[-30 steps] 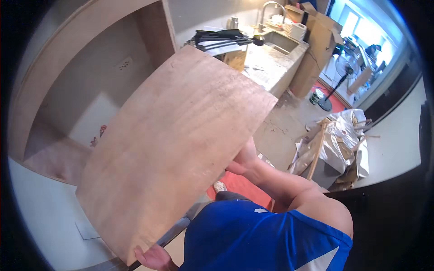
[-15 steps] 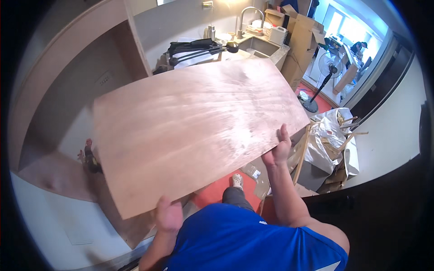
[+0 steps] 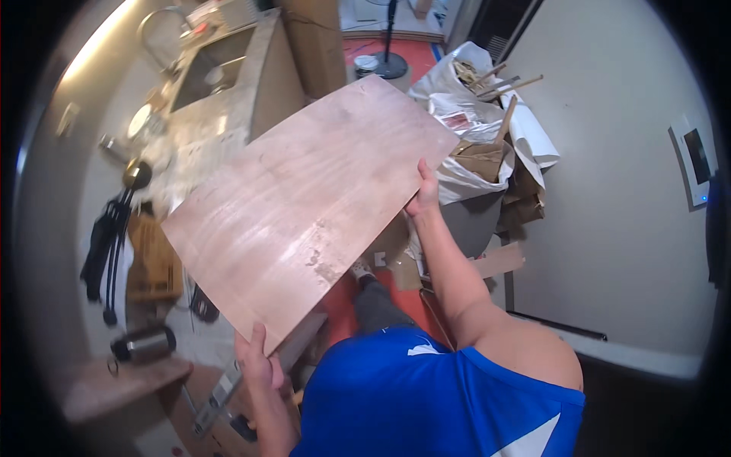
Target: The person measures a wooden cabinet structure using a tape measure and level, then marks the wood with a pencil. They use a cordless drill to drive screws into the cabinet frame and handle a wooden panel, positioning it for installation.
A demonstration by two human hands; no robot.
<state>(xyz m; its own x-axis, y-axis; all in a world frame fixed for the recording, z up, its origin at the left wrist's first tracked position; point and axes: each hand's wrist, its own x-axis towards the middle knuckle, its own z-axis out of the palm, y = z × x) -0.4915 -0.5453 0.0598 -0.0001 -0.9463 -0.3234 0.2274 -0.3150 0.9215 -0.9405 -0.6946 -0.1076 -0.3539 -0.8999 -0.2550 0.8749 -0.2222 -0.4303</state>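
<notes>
A large rectangular plywood board (image 3: 304, 198) is held up in front of me, tilted, its far end pointing up and to the right. My left hand (image 3: 260, 359) grips its near left corner, thumb on the upper face and fingers out of sight beneath. Along the right edge, near the far corner, my right hand (image 3: 424, 190) is closed on the board with its thumb over the top. A rough, worn patch marks the face close to the near edge. Below the board my shoe shows in part.
At left runs a counter with a sink (image 3: 217, 68), a folded black stand (image 3: 114, 244) and a cardboard box (image 3: 152, 255). White sacks of wood scraps (image 3: 472, 107) stand on the right by the wall. A fan base (image 3: 388, 65) rests on the red floor covering (image 3: 346, 311) beyond.
My view and body have turned to the right, and the board has swung with me, away from the cabinet toward the sacks. Both hands keep their hold on it.
</notes>
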